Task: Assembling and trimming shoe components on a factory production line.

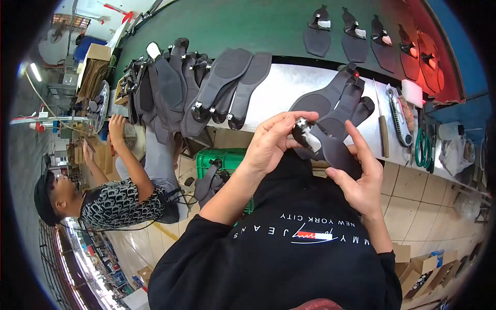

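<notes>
Close in front of my body, a dark grey sandal sole (341,154) with a shiny black strap piece and a white patch at one end is held between both hands. The fingers of my left hand (266,142) pinch the shiny strap end. My right hand (364,186) grips the sole's broader part, thumb beneath and fingers along its far side. Just beyond, more dark soles (315,105) lie overlapping on the metal table (281,85). A heap of similar soles (227,72) with shiny black ends lies to the left.
Sandal soles (316,40) stand in a row on the green surface (248,26). At right lie a wooden-handled tool (384,137), a utility knife (399,119) and green-handled scissors (424,150). A co-worker (124,201) is at left, near a green crate (206,161). Cardboard boxes (421,274) sit lower right.
</notes>
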`<state>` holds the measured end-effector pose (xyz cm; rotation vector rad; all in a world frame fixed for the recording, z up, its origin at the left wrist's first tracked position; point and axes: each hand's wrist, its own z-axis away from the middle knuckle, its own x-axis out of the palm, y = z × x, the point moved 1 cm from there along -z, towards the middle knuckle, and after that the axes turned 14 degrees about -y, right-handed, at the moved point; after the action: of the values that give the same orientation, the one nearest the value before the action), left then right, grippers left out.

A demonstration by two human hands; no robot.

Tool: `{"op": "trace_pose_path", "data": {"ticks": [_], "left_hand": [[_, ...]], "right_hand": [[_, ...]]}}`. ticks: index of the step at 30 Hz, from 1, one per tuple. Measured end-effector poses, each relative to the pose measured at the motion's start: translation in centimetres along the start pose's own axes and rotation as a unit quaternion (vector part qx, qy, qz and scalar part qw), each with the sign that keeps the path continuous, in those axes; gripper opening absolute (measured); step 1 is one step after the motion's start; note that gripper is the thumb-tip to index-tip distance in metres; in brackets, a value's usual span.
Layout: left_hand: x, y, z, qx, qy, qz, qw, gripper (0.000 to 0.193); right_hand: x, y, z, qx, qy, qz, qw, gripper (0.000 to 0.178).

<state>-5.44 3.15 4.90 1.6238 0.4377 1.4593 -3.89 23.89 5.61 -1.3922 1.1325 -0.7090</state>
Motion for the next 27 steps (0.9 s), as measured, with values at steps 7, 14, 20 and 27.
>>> {"op": "trace_pose_path", "data": {"ticks": [7,14,20,27], "left_hand": [[-1.0,-1.4,0.8,0.033,-0.012,-0.045,0.998,0.041],[-0.8,-1.6,0.9,0.042,-0.007,-0.051,0.998,0.034],[-0.6,-1.5,1.0,0.044,-0.015,-0.059,0.997,0.033],[-0.7,-1.5,1.3,0.030,-0.019,-0.057,0.998,0.033]], "right_hand": [[-0.4,-0.2,0.2,-0.021,-0.044,0.028,0.998,0.053],[-0.2,0.0,0.2,-0.048,-0.053,0.035,0.997,0.049],[-0.1,-0.1,0.2,-0.047,-0.057,0.034,0.997,0.049],[-0.3,-0.3,0.3,-0.032,-0.067,0.038,0.996,0.048]]}}
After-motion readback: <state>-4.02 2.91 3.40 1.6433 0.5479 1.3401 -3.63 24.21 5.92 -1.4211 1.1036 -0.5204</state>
